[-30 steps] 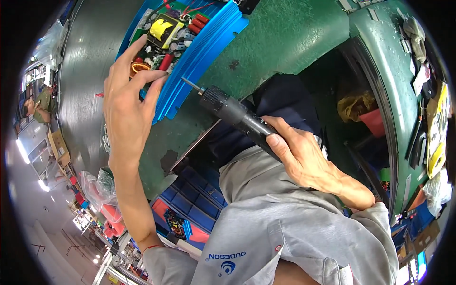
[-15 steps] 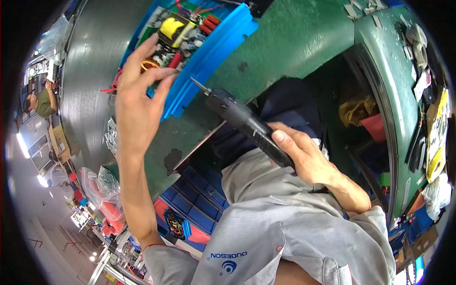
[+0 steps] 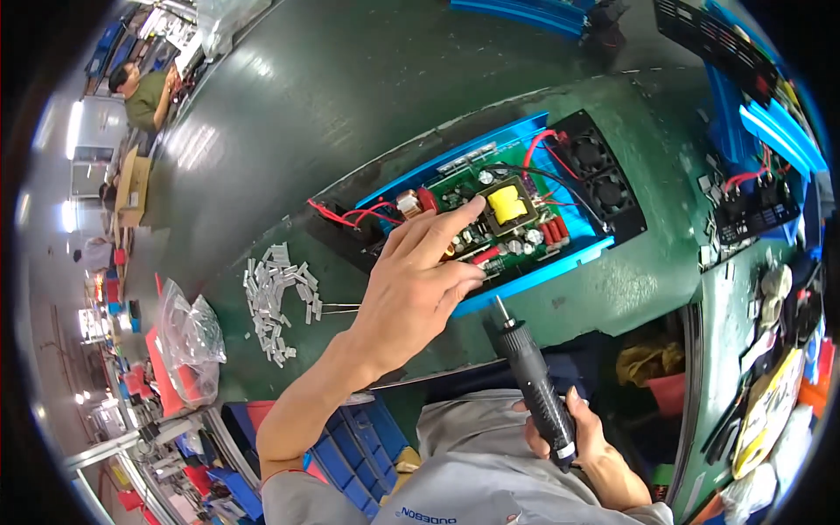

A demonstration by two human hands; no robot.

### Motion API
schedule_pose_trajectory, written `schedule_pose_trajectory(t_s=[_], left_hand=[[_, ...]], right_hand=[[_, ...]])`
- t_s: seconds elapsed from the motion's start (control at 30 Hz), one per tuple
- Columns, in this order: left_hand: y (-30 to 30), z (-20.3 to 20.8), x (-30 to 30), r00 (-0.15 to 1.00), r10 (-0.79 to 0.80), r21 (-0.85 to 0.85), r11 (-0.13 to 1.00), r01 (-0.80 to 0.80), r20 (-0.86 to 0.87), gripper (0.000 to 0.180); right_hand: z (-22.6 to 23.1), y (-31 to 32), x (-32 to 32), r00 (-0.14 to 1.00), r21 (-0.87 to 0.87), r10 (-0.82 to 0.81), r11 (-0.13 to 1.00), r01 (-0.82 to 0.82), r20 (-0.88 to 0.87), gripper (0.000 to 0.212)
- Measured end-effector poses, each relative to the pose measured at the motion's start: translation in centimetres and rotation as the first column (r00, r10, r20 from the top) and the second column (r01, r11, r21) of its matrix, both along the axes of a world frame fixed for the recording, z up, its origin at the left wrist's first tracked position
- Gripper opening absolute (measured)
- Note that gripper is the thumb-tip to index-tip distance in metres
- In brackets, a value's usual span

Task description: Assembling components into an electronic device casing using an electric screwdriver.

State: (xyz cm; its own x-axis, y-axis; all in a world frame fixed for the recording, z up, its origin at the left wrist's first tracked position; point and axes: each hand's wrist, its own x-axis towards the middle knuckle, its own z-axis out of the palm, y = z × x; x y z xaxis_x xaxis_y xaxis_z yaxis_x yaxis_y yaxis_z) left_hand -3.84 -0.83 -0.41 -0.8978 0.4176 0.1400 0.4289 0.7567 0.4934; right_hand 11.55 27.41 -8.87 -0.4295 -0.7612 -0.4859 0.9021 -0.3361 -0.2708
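Note:
My left hand (image 3: 418, 284) lies flat with fingers spread on a green circuit board (image 3: 494, 223) that sits in a long blue metal housing (image 3: 472, 166) on the green bench. The board carries a yellow transformer, red capacitors and red and black wires; a black twin-fan panel (image 3: 604, 184) hangs at the housing's right end. My right hand (image 3: 577, 437) grips a black electric screwdriver (image 3: 532, 381) near my chest. Its bit points up toward the housing's near edge and stops just short of it.
A heap of small silver metal parts (image 3: 276, 297) lies left of the housing, with a clear plastic bag (image 3: 188, 337) beyond. More blue housings and black panels (image 3: 752, 131) sit at the right. Blue bins (image 3: 350, 446) stand below the bench. Another person (image 3: 144, 92) works far left.
The view has swung so the whole housing now shows. My left hand moved from the housing's edge onto the board. The screwdriver drew back from the edge toward my body.

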Motion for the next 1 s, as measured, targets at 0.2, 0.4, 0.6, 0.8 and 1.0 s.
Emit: schedule_pose_trajectory(t_s=[0.2,0.4,0.6,0.8,1.0], left_hand=[[-0.2,0.3,-0.6,0.999,-0.004,0.025,1.000,0.002,0.048,0.010],[-0.1,-0.1,-0.6,0.999,0.028,0.042,0.999,-0.030,0.047,0.013],[-0.4,-1.1,0.2,0.995,-0.001,0.113,0.993,0.012,-0.098,0.010],[-3.1,-0.7,2.4,0.955,0.140,0.236,0.969,-0.078,-0.262,0.010],[-14.7,0.6,11.5,0.648,0.719,0.112,0.687,-0.718,-0.251,0.015]], right_hand=[[1.5,-0.9,-0.8,0.982,0.294,0.078,0.955,-0.024,-0.173,0.096],[0.5,-1.0,-0.5,0.978,0.242,0.084,0.970,-0.035,-0.193,0.092],[1.1,-0.9,0.1,1.000,0.120,-0.013,0.993,0.011,0.013,0.087],[-1.0,0.6,1.4,0.886,0.621,0.087,0.744,0.247,-0.456,0.085],[-1.5,1.5,1.8,0.856,0.656,0.078,0.679,0.330,-0.511,0.085]])
